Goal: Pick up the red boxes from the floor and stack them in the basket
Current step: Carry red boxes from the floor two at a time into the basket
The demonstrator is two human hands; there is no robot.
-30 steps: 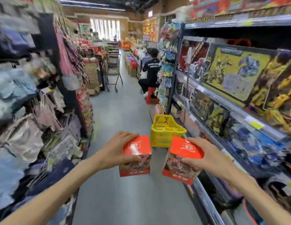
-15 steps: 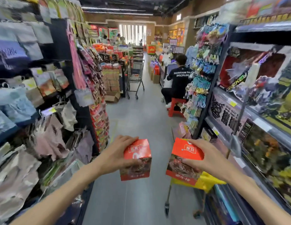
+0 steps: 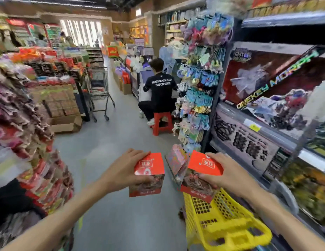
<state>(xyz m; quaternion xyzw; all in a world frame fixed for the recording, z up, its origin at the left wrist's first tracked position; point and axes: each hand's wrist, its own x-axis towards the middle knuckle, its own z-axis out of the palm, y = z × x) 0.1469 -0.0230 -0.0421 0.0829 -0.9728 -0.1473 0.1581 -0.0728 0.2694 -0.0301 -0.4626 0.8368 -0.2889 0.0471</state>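
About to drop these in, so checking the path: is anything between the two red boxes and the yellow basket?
Nothing visible. The right hand holds its red box right over the basket; the left hand holds the other box over bare floor beside it.

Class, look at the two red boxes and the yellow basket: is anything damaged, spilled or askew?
Nothing stands out. The left hand grips one red box, the right hand the other; both look intact above the yellow basket.
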